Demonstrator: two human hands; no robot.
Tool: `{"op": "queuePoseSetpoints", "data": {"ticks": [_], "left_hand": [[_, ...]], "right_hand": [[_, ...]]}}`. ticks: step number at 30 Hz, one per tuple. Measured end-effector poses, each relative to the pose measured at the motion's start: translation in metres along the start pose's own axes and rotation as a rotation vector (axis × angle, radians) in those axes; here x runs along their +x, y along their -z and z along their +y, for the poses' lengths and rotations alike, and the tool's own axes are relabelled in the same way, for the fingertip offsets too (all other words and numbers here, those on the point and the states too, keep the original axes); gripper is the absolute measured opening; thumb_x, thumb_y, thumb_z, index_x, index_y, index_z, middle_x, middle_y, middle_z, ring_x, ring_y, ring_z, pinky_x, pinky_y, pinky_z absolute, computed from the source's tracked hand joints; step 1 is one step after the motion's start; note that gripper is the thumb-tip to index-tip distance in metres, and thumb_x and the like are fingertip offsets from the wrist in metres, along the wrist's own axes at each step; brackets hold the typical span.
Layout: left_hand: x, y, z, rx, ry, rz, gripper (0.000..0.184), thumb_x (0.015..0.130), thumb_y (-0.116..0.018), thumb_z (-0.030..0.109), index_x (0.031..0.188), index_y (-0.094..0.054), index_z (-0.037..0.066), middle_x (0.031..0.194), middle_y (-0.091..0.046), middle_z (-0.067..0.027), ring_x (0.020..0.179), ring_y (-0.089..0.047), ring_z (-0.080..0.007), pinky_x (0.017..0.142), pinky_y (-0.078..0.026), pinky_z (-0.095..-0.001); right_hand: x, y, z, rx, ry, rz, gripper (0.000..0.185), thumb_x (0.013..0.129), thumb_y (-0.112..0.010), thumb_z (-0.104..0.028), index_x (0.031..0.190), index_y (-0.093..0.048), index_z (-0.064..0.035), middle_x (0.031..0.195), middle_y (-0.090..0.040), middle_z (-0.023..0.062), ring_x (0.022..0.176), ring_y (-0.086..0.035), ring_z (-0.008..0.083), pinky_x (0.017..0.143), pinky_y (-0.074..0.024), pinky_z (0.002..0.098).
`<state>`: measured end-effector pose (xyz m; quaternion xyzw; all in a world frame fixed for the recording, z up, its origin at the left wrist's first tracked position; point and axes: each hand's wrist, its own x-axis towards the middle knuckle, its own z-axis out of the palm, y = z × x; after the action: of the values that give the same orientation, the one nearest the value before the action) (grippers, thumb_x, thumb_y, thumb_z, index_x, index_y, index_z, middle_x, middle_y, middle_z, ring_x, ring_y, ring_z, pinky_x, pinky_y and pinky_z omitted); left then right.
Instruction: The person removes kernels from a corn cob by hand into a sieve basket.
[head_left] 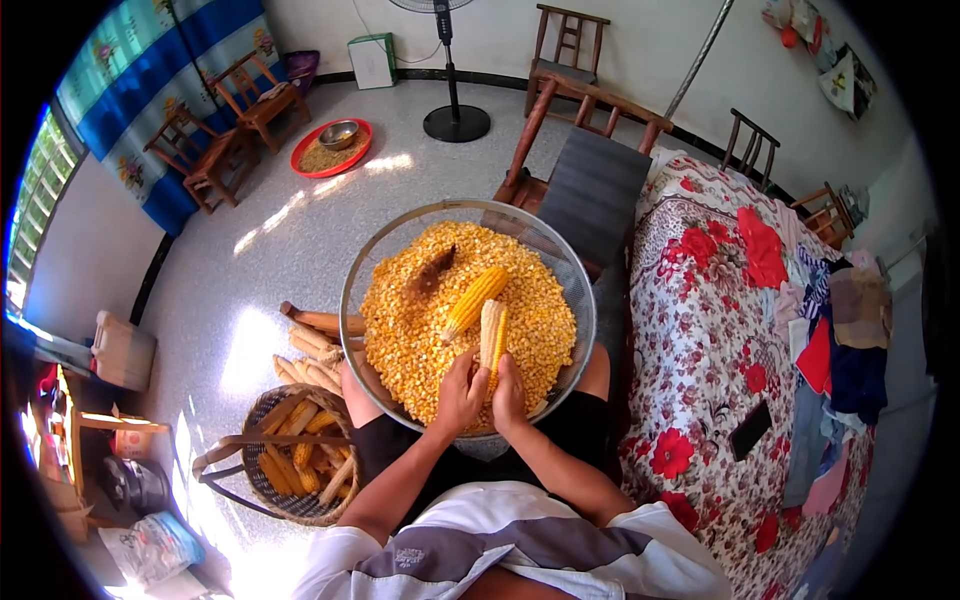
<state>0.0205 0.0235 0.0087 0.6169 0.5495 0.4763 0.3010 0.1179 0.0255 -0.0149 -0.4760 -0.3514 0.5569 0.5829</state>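
Note:
A wide metal basin (590, 310) heaped with loose corn kernels (400, 340) rests on my lap. Above the kernels, a partly stripped corn cob (493, 330) points away from me, pale on the bare side and yellow along the right edge. My left hand (463, 392) is closed on its lower left side. My right hand (508, 395) grips the lower end from the right. Just beyond lies a full yellow corn cob (477, 302) on the heap. Farther back sits a dark brown, rough, elongated piece (430, 276) whose kind I cannot make out.
At my left stands a wicker basket (262, 490) of corn cobs, with bare cobs (310, 345) on the floor beyond. A bed with a floral cover (690, 360) is close on the right. Ahead are a wooden chair (597, 185), a fan (456, 122) and a red tray (318, 172).

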Motion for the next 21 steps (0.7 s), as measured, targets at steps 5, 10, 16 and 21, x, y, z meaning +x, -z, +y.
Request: {"op": "queuePoseSetpoints", "data": {"ticks": [5,10,16,21], "left_hand": [[-0.002,-0.001,-0.006,0.063,-0.053,-0.066,0.038,0.098,-0.046,0.022,0.128,-0.05,0.0,0.109,-0.06,-0.0248,0.093,-0.06,-0.0399,0.076,-0.049,-0.0438],[0.0,0.003,-0.007,0.094,0.156,-0.033,0.034,0.1,-0.043,0.02,0.122,-0.055,-0.001,0.103,-0.062,-0.0259,0.092,-0.06,-0.0412,0.078,-0.048,-0.0452],[0.001,0.004,-0.005,-0.122,0.169,-0.007,0.036,0.101,-0.043,0.023,0.123,-0.054,-0.003,0.105,-0.063,-0.0235,0.098,-0.062,-0.0354,0.085,-0.048,-0.0387],[-0.002,0.0,-0.008,-0.119,0.099,-0.096,0.041,0.098,-0.05,0.018,0.133,-0.045,-0.003,0.118,-0.057,-0.023,0.104,-0.059,-0.0319,0.089,-0.047,-0.0369]], "right_hand": [[0.004,-0.001,0.005,-0.126,0.053,-0.043,0.038,0.104,-0.03,-0.032,0.111,-0.053,-0.0023,0.102,-0.052,0.0093,0.095,-0.051,0.0181,0.086,-0.0415,0.0321],[0.005,-0.002,0.006,-0.131,0.033,-0.047,0.037,0.104,-0.03,-0.033,0.101,-0.052,-0.0026,0.094,-0.05,0.0068,0.086,-0.048,0.0162,0.079,-0.0404,0.0314],[0.011,-0.009,0.003,-0.01,-0.044,0.019,0.037,0.104,-0.032,-0.035,0.101,-0.052,-0.004,0.094,-0.05,0.0047,0.085,-0.047,0.0152,0.078,-0.0401,0.0308],[0.013,-0.006,-0.002,0.086,-0.121,0.063,0.045,0.104,-0.033,-0.036,0.12,-0.052,0.001,0.108,-0.055,0.0099,0.097,-0.053,0.0169,0.086,-0.043,0.0313]]}}
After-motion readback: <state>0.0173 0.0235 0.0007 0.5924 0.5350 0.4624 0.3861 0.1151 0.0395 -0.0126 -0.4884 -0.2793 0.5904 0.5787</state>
